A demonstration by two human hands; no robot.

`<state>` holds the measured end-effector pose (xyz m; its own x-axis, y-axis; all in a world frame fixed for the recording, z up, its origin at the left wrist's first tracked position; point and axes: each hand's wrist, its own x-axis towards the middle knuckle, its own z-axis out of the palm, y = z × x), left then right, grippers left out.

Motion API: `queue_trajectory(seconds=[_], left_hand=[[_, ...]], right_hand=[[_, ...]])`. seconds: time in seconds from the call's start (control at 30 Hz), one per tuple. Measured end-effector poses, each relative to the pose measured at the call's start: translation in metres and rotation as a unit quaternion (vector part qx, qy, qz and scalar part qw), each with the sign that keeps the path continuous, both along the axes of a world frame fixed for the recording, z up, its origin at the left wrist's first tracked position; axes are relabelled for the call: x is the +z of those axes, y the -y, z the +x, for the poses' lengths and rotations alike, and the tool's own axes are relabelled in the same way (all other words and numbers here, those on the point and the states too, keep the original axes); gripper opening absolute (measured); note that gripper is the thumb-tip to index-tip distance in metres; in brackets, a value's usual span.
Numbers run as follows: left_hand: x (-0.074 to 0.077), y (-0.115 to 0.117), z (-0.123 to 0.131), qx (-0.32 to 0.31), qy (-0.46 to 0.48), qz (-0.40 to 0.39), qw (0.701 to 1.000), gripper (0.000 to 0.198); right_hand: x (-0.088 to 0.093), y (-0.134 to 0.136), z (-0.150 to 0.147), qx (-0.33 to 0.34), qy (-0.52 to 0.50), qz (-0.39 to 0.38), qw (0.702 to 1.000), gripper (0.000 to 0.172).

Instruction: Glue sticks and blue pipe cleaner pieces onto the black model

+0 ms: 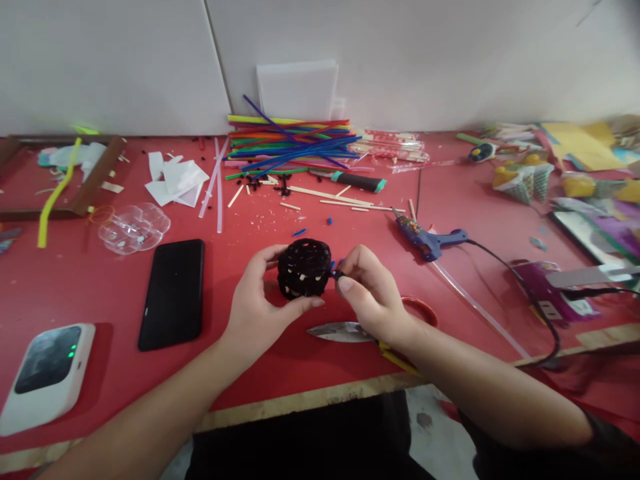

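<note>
A small black woven cylinder [304,268] made of straw pieces sits in my left hand [260,303], whose thumb and fingers wrap round its left side and bottom. My right hand [373,293] pinches a tiny black and blue straw piece [337,272] against the cylinder's right side. Both hands hover just above the red table [210,387]. Scissors [345,331] lie on the table under my right wrist, their orange handle partly hidden.
A black phone [173,292] lies left of my hands, a white device [47,373] at the near left. A blue glue gun [430,239] with its cord lies to the right. Coloured straws [290,143] are piled at the back, with wooden sticks and paper scraps.
</note>
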<state>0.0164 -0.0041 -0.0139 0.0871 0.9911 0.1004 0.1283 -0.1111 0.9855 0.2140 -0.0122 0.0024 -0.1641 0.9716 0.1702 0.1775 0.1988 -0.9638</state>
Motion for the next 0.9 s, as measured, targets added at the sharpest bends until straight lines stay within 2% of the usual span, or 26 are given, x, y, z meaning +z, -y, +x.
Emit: queue_trajectory(seconds=[0.1,0.23,0.37,0.9], left_hand=[[0.0005,0.0002,0.0007,-0.024,0.035,-0.017,0.999,0.069],[0.0018,-0.0005,0.0012,-0.039,0.064,-0.022,0.997,0.067],[0.0028,-0.0021,0.0012,-0.050,0.081,-0.031,0.995,0.065],[-0.0034,-0.0016,-0.0014,-0.063,0.089,-0.025,0.994,0.063]], right_hand=[[-0.0029,-0.0003,0.0015,0.009,0.001,0.003,1.000,0.021],[-0.0068,-0.0021,0.0033,-0.016,-0.025,-0.010,0.999,0.023],[-0.0048,-0.0025,0.0035,-0.014,-0.006,-0.003,1.000,0.024],[-0.0037,-0.0044,0.0071,-0.038,0.042,0.029,0.998,0.020]])
